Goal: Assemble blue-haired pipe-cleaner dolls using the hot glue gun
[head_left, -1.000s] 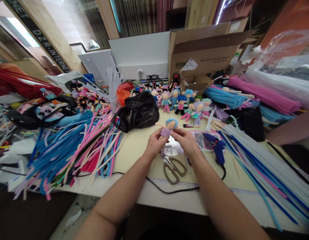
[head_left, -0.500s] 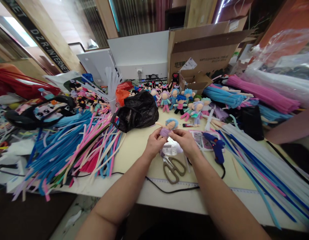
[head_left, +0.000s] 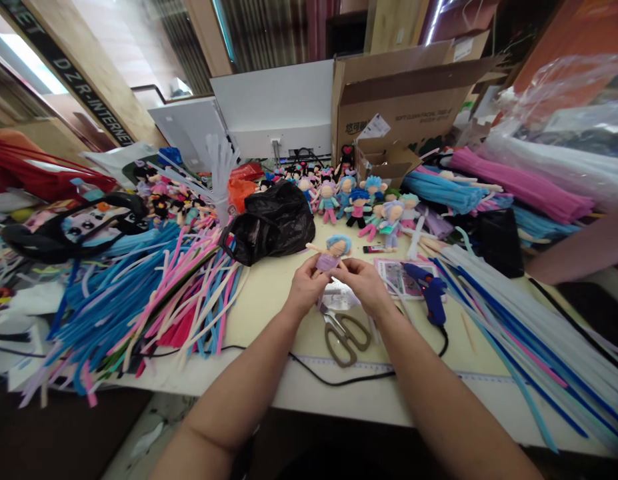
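Between my two hands is a small doll (head_left: 329,260) with blue hair and a purple top, one arm sticking out to the left. My left hand (head_left: 307,285) is closed on its lower left side. Fingers of my right hand (head_left: 363,281) pinch its right side. Below the hands lie scissors (head_left: 346,339) with grey-brown handles, their blades pointing away from me. A shiny clear piece (head_left: 339,295) lies just beyond the scissors, partly covered by my hands. To the right rests a blue glue gun (head_left: 431,290) with a black cord.
Bundles of blue and pink pipe cleaners (head_left: 123,300) cover the left side, white and blue ones (head_left: 519,320) the right. A black plastic bag (head_left: 273,220) and several finished dolls (head_left: 359,208) stand behind, before a cardboard box (head_left: 399,107). A black cable (head_left: 333,383) crosses the front edge.
The doll stays in both hands, with barely any shift of the fingers. The whole view has moved slightly, so things appear a little farther left.
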`<state>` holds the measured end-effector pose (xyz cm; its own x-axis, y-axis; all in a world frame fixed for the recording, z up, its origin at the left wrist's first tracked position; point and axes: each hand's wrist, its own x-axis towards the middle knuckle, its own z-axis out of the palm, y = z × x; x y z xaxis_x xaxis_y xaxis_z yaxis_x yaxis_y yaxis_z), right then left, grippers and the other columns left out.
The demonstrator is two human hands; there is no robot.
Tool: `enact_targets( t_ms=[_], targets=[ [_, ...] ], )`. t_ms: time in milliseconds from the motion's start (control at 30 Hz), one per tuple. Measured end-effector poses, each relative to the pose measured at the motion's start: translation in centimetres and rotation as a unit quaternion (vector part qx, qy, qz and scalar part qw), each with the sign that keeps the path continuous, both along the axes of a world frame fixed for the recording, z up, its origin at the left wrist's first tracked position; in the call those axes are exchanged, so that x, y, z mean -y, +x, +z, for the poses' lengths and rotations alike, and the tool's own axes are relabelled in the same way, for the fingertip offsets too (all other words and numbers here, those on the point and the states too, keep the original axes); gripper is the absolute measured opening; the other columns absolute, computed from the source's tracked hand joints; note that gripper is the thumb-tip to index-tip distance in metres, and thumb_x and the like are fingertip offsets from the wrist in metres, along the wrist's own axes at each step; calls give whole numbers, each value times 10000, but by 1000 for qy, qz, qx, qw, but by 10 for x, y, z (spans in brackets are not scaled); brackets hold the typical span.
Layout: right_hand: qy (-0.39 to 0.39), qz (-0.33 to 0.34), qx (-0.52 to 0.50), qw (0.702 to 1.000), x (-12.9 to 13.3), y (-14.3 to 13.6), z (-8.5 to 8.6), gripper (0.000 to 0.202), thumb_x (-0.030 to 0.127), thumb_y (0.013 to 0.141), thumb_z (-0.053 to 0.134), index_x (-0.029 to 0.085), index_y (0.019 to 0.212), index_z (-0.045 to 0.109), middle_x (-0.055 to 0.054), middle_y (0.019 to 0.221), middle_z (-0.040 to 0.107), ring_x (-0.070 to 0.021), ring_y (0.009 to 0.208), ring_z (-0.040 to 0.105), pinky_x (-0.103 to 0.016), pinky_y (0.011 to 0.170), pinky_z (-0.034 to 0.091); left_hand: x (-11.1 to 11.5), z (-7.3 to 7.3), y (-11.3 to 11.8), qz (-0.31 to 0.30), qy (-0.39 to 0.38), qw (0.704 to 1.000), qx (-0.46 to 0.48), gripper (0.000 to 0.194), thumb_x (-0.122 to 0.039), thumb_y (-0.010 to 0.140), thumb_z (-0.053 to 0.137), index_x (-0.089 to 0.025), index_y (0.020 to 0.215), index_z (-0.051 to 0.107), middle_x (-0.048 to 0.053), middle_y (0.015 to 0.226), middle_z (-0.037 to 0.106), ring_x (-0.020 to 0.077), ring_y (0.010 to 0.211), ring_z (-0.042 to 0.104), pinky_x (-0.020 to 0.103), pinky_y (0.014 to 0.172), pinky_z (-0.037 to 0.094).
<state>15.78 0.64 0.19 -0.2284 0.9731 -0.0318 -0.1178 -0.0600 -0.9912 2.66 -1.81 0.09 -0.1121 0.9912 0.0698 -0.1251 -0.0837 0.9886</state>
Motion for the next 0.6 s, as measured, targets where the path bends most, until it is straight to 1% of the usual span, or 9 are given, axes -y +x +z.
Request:
enact_targets(
  t_ms=[133,333,467,600],
  targets=[
    [2,-19,2,1000,-1,-1,-3,238,362,582,749,162,633,630,28,591,564,-117,589,458,-273,594,341,0,0,-1,-14,2,1000,-6,363,-191,654,651,-139,1013,656,15,803,658,110,663,547,254,667,465],
    [-4,-28,-7,1000,-3,1,-3,261,377,573,738,167,591,584,52,540,482,-101,561,384,-267,563,284,0,-1,-4,-65,9,998,22,349,-212,693,588,-154,1032,649,28,878,662,121,707,569,278,710,491],
    [-3,-25,2,1000,-3,2,-3,279,393,578,735,167,575,570,51,534,471,-99,556,377,-268,552,278,0,1,-3,-64,-5,998,7,383,-231,675,631,-155,1050,622,21,869,649,113,685,559,264,682,488],
    [2,-22,5,1000,-3,2,-1,299,420,586,735,165,578,579,41,540,490,-104,557,402,-270,550,296,0,1,-1,-49,-17,999,1,424,-260,664,687,-150,1065,605,8,806,632,101,646,538,244,642,471]
  ],
)
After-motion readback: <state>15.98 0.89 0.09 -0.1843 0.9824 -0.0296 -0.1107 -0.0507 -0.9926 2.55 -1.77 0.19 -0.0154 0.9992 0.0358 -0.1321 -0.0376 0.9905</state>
